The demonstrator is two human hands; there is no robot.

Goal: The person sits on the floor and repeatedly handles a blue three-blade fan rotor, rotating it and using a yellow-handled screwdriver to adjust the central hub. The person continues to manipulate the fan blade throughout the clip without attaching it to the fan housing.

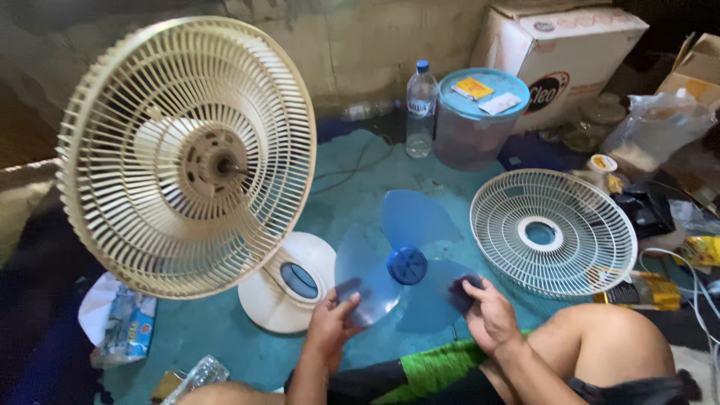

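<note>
While a crumpled blue-and-white packet [120, 326] lies at the far left beside the cream fan [187, 157], the left hand [330, 326] and right hand [487, 311] each close thumb and fingers on a lobe of the one translucent blue blade [401, 262], held low over the teal mat [352, 187]. Behind stand one clear bottle [421, 109], one blue-lidded tub [474, 116] bearing a yellow and a white label, and two cardboard boxes [559, 52]; one loose white grille [553, 232] lies at right, a yellow packet [649, 289] just beside it

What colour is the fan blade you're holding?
Translucent blue, with a darker blue hub; the fan blade shows clearly in the head view.
</note>
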